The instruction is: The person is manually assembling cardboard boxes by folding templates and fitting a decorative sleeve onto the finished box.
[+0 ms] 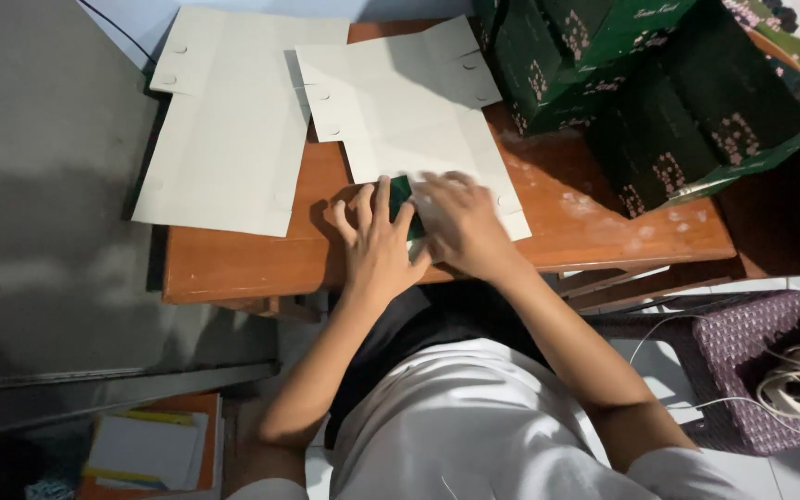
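My left hand (374,236) lies flat, fingers spread, on the near edge of a pale flat box blank (409,111) on a brown wooden table (233,264). My right hand (460,222) presses down beside it on the same near edge. Between the two hands a dark green folded flap (402,196) of the blank shows. Neither hand grips anything; both press on the cardboard.
A second pale box blank (229,120) lies to the left, overhanging the table's left edge. Several dark green folded boxes (641,83) are stacked at the back right. On the floor are a purple woven basket (756,366) with coiled cord and some books (150,449).
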